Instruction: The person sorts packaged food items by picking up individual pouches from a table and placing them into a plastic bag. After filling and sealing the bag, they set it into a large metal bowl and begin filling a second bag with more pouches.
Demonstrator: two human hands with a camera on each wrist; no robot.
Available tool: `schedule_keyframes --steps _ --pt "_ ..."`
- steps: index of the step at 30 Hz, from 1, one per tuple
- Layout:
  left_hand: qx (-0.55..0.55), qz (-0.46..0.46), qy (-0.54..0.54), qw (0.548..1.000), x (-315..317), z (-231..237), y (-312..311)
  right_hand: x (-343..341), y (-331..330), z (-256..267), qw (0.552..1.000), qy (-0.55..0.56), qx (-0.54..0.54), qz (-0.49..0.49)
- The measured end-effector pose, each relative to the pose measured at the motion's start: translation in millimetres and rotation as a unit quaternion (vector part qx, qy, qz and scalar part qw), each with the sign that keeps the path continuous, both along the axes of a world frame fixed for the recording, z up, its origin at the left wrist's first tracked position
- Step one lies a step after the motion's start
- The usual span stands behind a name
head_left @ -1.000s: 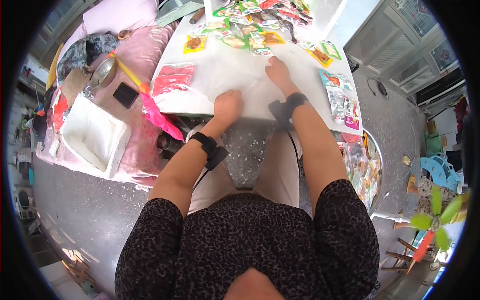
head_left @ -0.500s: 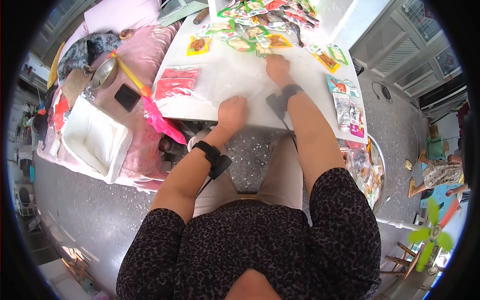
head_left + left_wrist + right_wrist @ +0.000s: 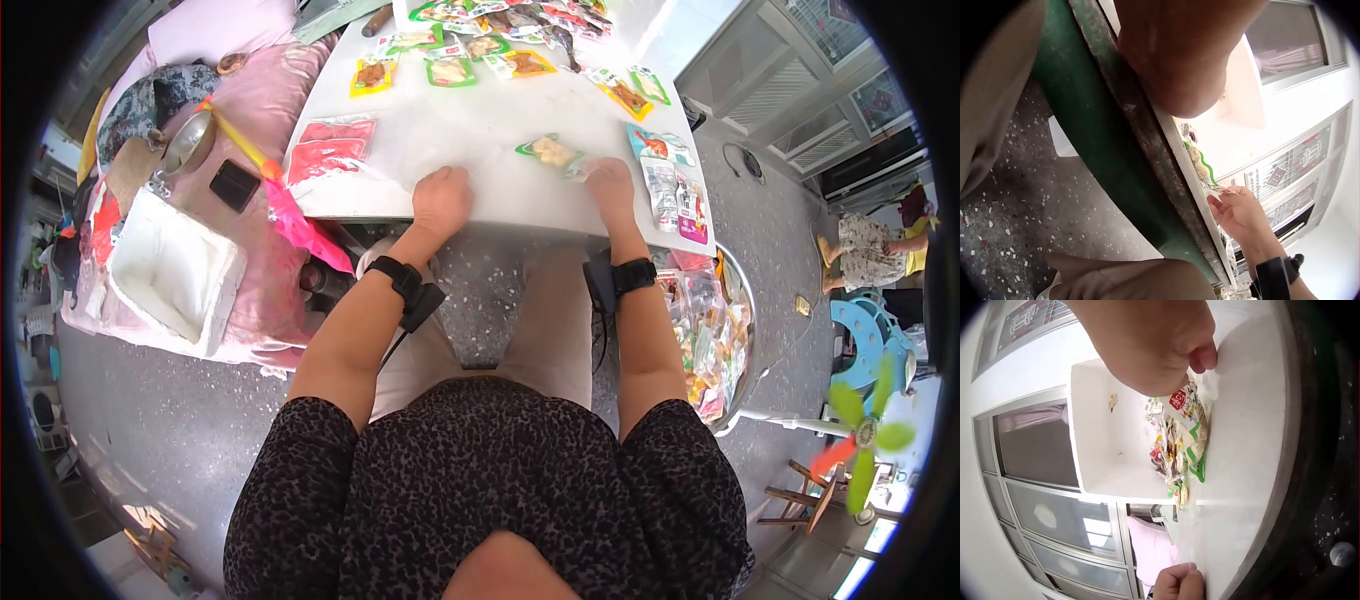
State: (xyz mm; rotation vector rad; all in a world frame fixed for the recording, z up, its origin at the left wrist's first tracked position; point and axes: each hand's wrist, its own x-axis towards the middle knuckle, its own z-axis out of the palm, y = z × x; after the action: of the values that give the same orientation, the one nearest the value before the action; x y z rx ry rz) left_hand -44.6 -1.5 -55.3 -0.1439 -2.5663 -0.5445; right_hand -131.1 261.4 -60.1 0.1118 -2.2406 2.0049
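Note:
A green-edged packet with pale food [image 3: 553,151] lies over the white table [image 3: 480,190], its right end pinched by the right hand [image 3: 611,190]. In the right wrist view that hand [image 3: 1160,350] has curled fingers at the top of the packet [image 3: 1196,440]. The left hand [image 3: 442,200] rests at the table's front edge with its fingers curled in and no item visible in it. The left wrist view shows the left hand [image 3: 1175,62] from behind, fingers hidden, and the right hand [image 3: 1241,215] beyond it, holding the packet [image 3: 1199,164].
Red packets [image 3: 330,148] lie at the table's left. Packets are heaped at the back [image 3: 500,18], with others [image 3: 660,160] along the right edge. A basin of packets [image 3: 742,340] stands at lower right. A foam box [image 3: 172,272] sits on the pink bed at left.
The right hand has taken hold of a green-edged packet from near the back group and drawn it toward the front right. The left hand remains near the front edge.

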Motion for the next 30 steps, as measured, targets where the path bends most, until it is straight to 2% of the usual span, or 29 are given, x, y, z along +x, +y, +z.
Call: schedule_keyframes --steps 1,3,5,8,10,12,13,16,19,22,25,28,30 --pt "0.001 0.001 -0.003 1.000 0 0 0 5 -1 0 0.982 -0.083 -0.171 0.000" --pt "0.002 0.003 -0.008 1.000 0 0 0 -29 15 -67 0.958 -0.030 -0.283 0.031" --pt "0.011 0.011 -0.029 0.999 -2 0 1 -35 13 -82 0.961 -0.022 -0.274 0.027" --pt "0.009 0.025 -0.069 0.997 -7 -1 5 -8 -16 -13 0.990 -0.105 -0.097 -0.016" --pt "0.010 0.028 -0.077 0.997 -7 0 9 0 -29 18 0.980 -0.198 -0.010 -0.023" --pt "0.021 0.023 -0.063 0.998 -5 2 12 -5 -38 11 0.982 -0.132 0.132 0.036" --pt "0.017 0.025 -0.064 0.998 -4 2 13 -7 -41 8 0.973 -0.097 0.201 0.065" --pt "0.004 0.027 -0.059 0.998 -4 3 15 -4 -54 8 0.929 -0.016 0.368 0.039" --pt "-0.009 0.021 -0.054 0.998 -3 2 16 6 -60 27 0.905 -0.009 0.415 0.093" --pt "-0.014 0.021 -0.062 0.998 -5 2 18 -4 -68 25 0.818 -0.021 0.545 0.185" --pt "-0.008 0.025 -0.069 0.997 -6 3 17 -9 -70 12 0.855 -0.015 0.500 0.136" --pt "-0.001 0.031 -0.078 0.997 -3 3 19 15 -62 29 0.937 -0.034 0.336 0.091" --pt "0.004 0.039 -0.087 0.995 -3 6 21 22 -66 23 0.929 -0.014 0.368 0.044"
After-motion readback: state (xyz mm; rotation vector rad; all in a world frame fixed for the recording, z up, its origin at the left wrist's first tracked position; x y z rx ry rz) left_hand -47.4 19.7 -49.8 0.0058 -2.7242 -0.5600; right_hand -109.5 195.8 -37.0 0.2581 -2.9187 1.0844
